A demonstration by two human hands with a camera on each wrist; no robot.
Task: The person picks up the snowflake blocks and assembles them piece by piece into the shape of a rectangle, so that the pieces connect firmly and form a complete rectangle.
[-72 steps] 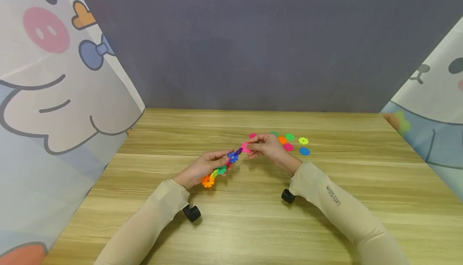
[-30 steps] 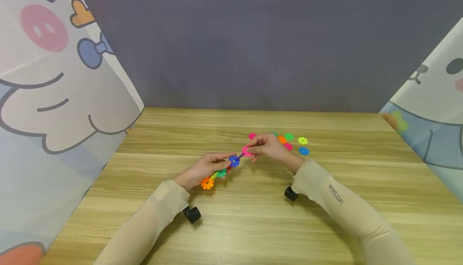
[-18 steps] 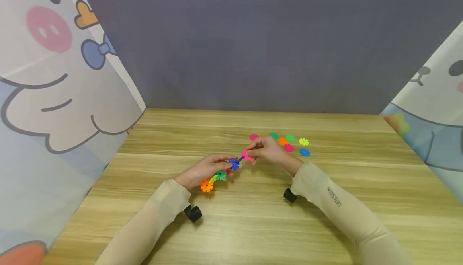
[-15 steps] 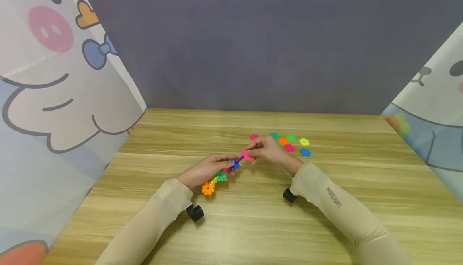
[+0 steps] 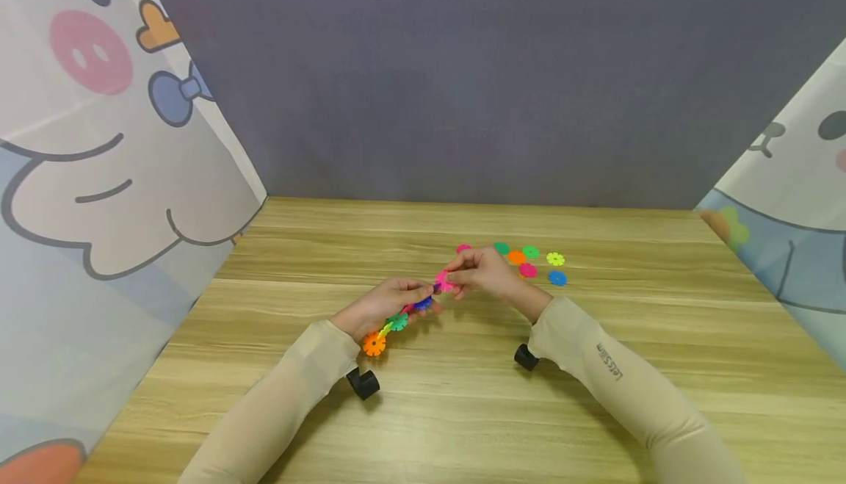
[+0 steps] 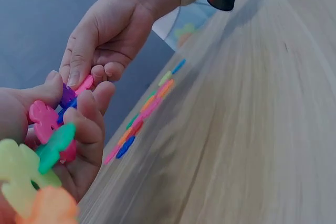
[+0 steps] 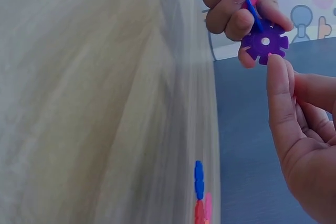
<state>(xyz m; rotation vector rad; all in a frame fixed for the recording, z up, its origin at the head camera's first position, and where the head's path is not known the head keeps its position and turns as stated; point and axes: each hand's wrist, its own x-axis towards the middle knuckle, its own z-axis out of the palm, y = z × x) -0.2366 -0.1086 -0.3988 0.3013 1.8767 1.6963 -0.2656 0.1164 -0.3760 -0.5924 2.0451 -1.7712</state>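
Observation:
A chain of notched plastic discs runs through my left hand [image 5: 383, 305], from an orange disc [image 5: 374, 344] past yellow, green [image 5: 399, 322], reddish-pink and blue discs to a purple disc [image 7: 265, 41]. The left thumb and fingers grip the chain near its blue and purple end. My right hand [image 5: 485, 272] pinches a bright pink disc [image 5: 443, 282] between thumb and fingertips. This pink disc meets the purple one at its edge, and in the right wrist view the right fingertips mostly cover it.
Several loose discs lie flat behind and right of the hands, among them a blue disc [image 5: 557, 278], a yellow disc [image 5: 555, 258] and an orange disc [image 5: 516, 257]. A dark grey panel [image 5: 423, 87] rises behind the wooden table [image 5: 463, 410], with cartoon-printed sheets either side.
My left thumb has shifted from the blue disc up toward the purple one, covering more of the blue. The pink disc has moved slightly down and left, still pinched by my right hand.

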